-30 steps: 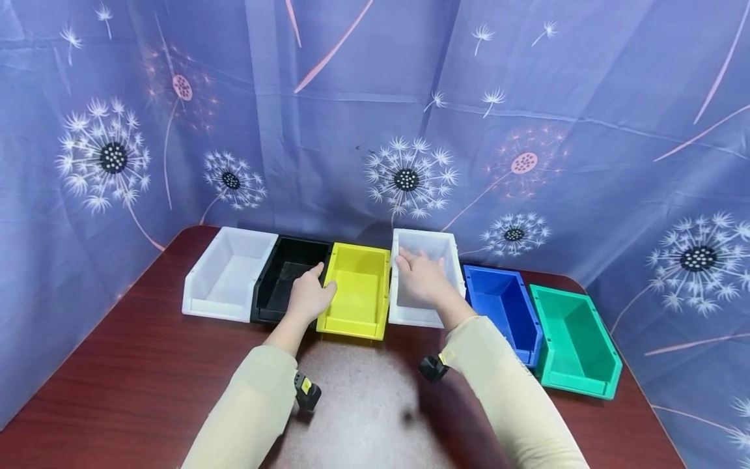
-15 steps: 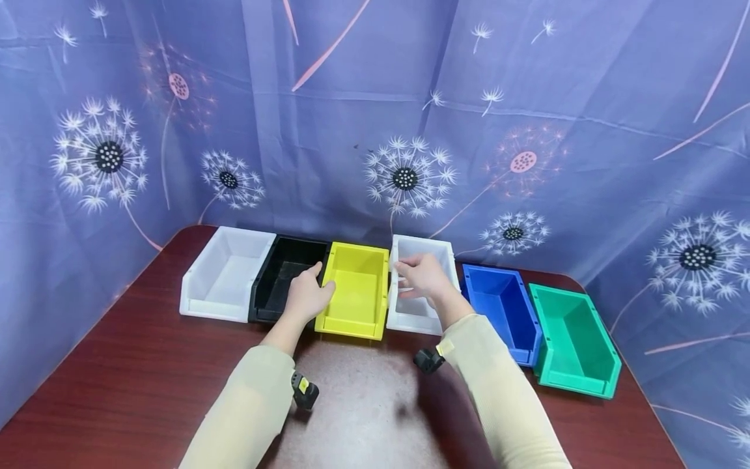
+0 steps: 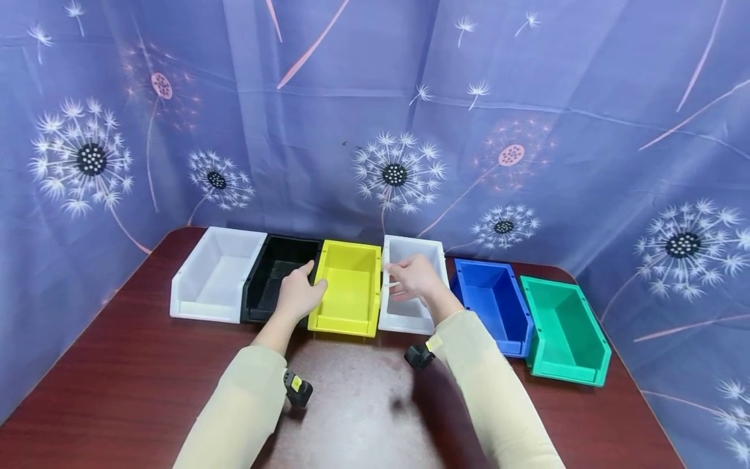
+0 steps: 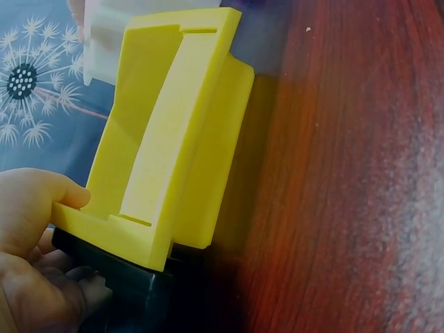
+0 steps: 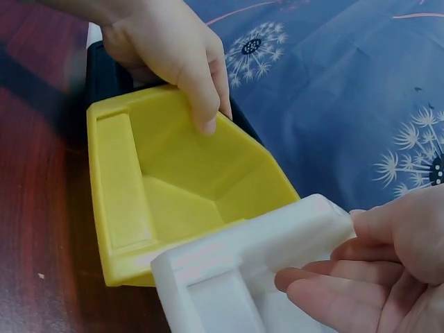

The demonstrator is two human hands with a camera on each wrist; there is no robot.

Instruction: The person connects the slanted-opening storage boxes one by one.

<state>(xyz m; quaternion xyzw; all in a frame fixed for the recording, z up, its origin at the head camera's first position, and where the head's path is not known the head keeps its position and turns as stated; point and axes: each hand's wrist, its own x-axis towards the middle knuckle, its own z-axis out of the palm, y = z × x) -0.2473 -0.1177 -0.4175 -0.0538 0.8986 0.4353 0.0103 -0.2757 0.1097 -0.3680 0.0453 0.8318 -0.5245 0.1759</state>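
Near the middle of the row, my left hand (image 3: pixel 297 294) straddles the touching walls of the yellow bin (image 3: pixel 342 326) and the black bin (image 3: pixel 266 286). Its thumb hooks over the yellow rim while the other fingers reach into the black bin, as the left wrist view shows. My right hand (image 3: pixel 417 279) pinches the left wall of a white bin (image 3: pixel 407 324), thumb at the rim and fingers curled inside. In the right wrist view this white bin (image 5: pixel 201 267) stands against the yellow bin (image 5: pixel 125 187), overlapping its near corner.
Another white bin (image 3: pixel 205 311) closes the row at the left. A blue bin (image 3: pixel 489 306) and a green bin (image 3: pixel 565 371) stand on the right. Everything rests on a dark red wooden table (image 3: pixel 117 378), with a blue dandelion-print curtain (image 3: pixel 305 150) behind.
My right hand has gone from spread inside the white bin to pinching its left wall. That bin has slid a little toward me. The left hand keeps its place; the view has shifted slightly.
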